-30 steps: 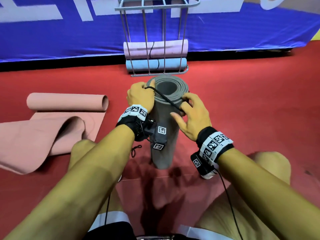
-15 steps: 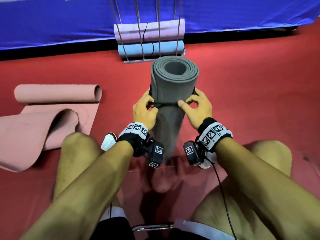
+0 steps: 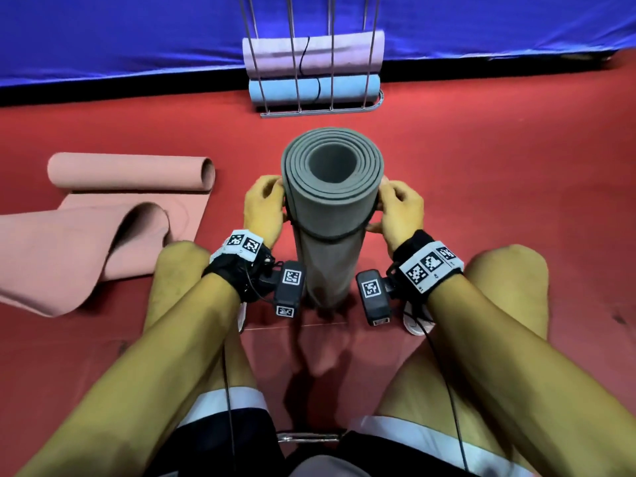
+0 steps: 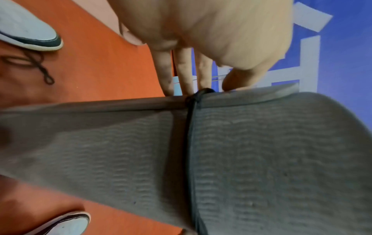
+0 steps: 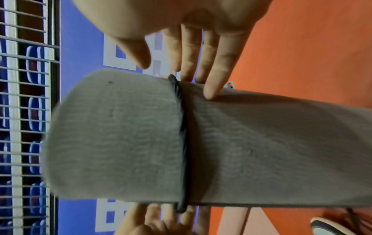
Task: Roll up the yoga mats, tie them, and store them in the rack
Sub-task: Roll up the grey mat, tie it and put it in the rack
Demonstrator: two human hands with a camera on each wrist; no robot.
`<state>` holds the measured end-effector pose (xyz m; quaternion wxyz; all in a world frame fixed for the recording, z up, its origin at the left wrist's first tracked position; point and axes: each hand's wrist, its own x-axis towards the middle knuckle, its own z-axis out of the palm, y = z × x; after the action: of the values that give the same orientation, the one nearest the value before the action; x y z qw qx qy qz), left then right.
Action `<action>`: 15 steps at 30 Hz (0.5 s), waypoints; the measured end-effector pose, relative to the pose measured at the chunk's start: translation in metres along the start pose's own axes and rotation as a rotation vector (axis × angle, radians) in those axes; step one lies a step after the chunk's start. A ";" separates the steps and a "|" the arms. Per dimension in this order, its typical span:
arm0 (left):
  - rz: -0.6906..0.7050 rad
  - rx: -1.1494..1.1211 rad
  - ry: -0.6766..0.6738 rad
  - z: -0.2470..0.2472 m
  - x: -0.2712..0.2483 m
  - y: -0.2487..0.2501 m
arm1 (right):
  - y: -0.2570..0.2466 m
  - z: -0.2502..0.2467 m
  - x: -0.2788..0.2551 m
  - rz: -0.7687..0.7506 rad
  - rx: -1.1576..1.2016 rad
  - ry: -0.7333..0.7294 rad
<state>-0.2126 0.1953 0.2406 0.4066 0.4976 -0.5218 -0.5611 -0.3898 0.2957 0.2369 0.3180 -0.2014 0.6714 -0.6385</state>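
Note:
A rolled grey mat (image 3: 330, 208) stands upright on the red floor between my knees. A black band (image 3: 330, 236) circles it a little below its top end. My left hand (image 3: 265, 204) grips the band on the mat's left side, fingers curled behind the roll. On the mat's other side, my right hand (image 3: 399, 208) holds the band in the same way. In the left wrist view the fingers (image 4: 185, 71) reach the band (image 4: 191, 143) at the mat's (image 4: 261, 151) far edge. In the right wrist view the fingers (image 5: 217, 66) touch the mat (image 5: 120, 135) beside the band (image 5: 184, 143).
A metal rack (image 3: 320, 113) stands ahead by the blue banner (image 3: 137, 36), holding a tied lilac mat (image 3: 275, 53) above a tied light-blue mat (image 3: 282, 91). A half-rolled pink mat (image 3: 127, 172) lies at the left. A loose black cord (image 4: 38, 66) lies by my shoe (image 4: 26, 31).
The band, stretched across the mat's top rim a second ago, now sits around the roll below the top. Both hands have slid down the mat's sides with it.

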 end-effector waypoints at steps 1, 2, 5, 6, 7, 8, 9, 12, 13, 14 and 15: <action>-0.016 -0.014 -0.016 -0.003 -0.002 -0.004 | 0.003 0.000 -0.002 -0.017 -0.022 0.000; -0.059 -0.048 -0.036 -0.006 -0.003 -0.007 | 0.005 -0.001 -0.005 -0.025 -0.033 0.007; -0.139 -0.099 -0.082 -0.017 -0.006 -0.014 | 0.006 0.000 -0.010 -0.044 -0.069 0.026; -0.143 -0.099 -0.091 -0.020 -0.006 -0.014 | 0.005 0.000 -0.011 -0.050 -0.083 0.021; -0.137 -0.087 -0.095 -0.022 -0.005 -0.014 | 0.005 0.000 -0.012 -0.051 -0.093 0.013; -0.128 -0.068 -0.098 -0.023 -0.004 -0.013 | 0.005 -0.001 -0.013 -0.048 -0.109 0.002; -0.117 -0.044 -0.102 -0.023 -0.004 -0.013 | 0.006 -0.002 -0.012 -0.046 -0.129 -0.006; -0.096 0.095 -0.128 -0.018 0.000 -0.018 | 0.011 -0.006 -0.007 -0.012 -0.205 -0.021; -0.108 0.154 -0.139 -0.017 0.003 -0.022 | 0.017 -0.008 -0.004 0.018 -0.239 -0.024; -0.126 0.204 -0.144 -0.016 0.006 -0.024 | 0.020 -0.008 -0.002 0.054 -0.283 -0.035; -0.148 0.242 -0.151 -0.015 0.008 -0.027 | 0.026 -0.009 0.000 0.089 -0.331 -0.042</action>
<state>-0.1973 0.1882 0.2136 0.2608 0.5366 -0.5766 -0.5582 -0.3922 0.3045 0.2112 0.3224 -0.2343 0.7688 -0.5001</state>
